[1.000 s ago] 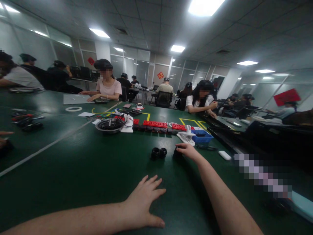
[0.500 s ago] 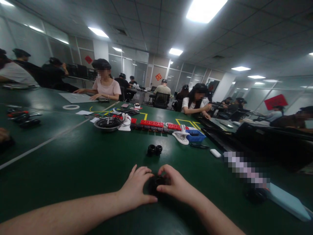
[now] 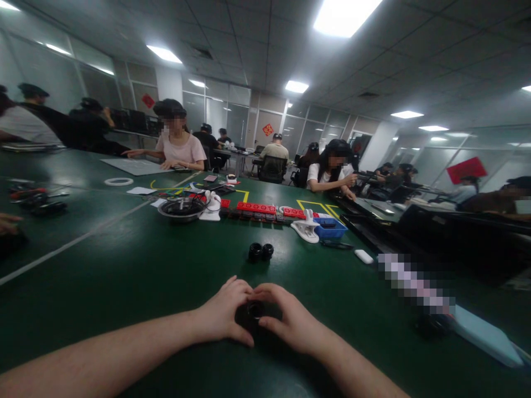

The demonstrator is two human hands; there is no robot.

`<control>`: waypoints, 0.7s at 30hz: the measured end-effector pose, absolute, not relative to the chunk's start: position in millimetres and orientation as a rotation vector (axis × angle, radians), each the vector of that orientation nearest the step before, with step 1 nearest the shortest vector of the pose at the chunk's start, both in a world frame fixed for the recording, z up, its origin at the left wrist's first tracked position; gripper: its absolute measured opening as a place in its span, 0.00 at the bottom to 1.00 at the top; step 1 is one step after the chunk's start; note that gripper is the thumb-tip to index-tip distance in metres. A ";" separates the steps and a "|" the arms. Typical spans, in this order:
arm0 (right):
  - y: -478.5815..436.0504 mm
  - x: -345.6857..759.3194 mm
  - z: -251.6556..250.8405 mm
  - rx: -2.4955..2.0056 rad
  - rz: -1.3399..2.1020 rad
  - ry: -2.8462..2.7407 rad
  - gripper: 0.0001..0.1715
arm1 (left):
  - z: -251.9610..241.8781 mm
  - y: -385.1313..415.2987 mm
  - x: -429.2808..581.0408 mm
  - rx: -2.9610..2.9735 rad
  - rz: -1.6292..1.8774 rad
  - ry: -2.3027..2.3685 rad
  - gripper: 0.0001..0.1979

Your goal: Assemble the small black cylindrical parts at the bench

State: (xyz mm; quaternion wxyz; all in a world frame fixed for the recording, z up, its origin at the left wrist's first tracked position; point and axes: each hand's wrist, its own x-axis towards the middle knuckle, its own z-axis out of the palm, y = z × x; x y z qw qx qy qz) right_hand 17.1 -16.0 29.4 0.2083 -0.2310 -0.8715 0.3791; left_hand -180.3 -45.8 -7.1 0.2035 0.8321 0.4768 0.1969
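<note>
My left hand [image 3: 226, 310] and my right hand [image 3: 288, 318] curve around a small black ring-shaped piece [image 3: 255, 310] low over the green table. Its round opening faces up between them. The fingertips of both hands meet on its far side. On the near side, my right thumb lies along its edge and my left thumb reaches below it. Part of the piece is covered by the fingers. Just beyond stand two black round pieces, the left one [image 3: 255, 252] and the right one [image 3: 267, 252], side by side.
On the green table [image 3: 166, 282], a metal bowl [image 3: 180, 216] with black cable, red blocks [image 3: 256, 207], a white clamp [image 3: 306, 226] and a blue bin [image 3: 331, 228] stand farther back. To the right are a white case [image 3: 364, 256] and a pale blue object [image 3: 485, 335]. Other people sit around.
Both hands have shifted slightly left with the black ring-shaped piece. My right fingers now reach across to my left fingertips. The two black round pieces stay put.
</note>
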 end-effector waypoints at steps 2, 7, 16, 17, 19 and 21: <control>-15.8 19.3 30.7 -0.588 1.143 -2.448 0.31 | -7.6 -43.6 -183.6 2.349 0.524 1.267 0.32; -15.3 13.5 17.4 -0.806 0.990 -2.304 0.37 | -8.0 -43.2 -181.2 2.365 0.583 1.292 0.25; -20.5 0.6 -2.3 -0.952 0.835 -2.232 0.28 | -6.7 -43.3 -177.3 2.350 0.599 1.296 0.25; -21.1 1.6 -0.9 -0.915 0.866 -2.234 0.28 | -6.9 -43.3 -177.4 2.350 0.597 1.297 0.26; -21.6 4.6 3.5 -0.839 0.926 -2.243 0.30 | -7.8 -43.3 -177.7 2.349 0.592 1.306 0.29; -21.2 8.4 9.1 -0.761 0.999 -2.269 0.31 | -9.2 -43.2 -178.2 2.348 0.584 1.323 0.31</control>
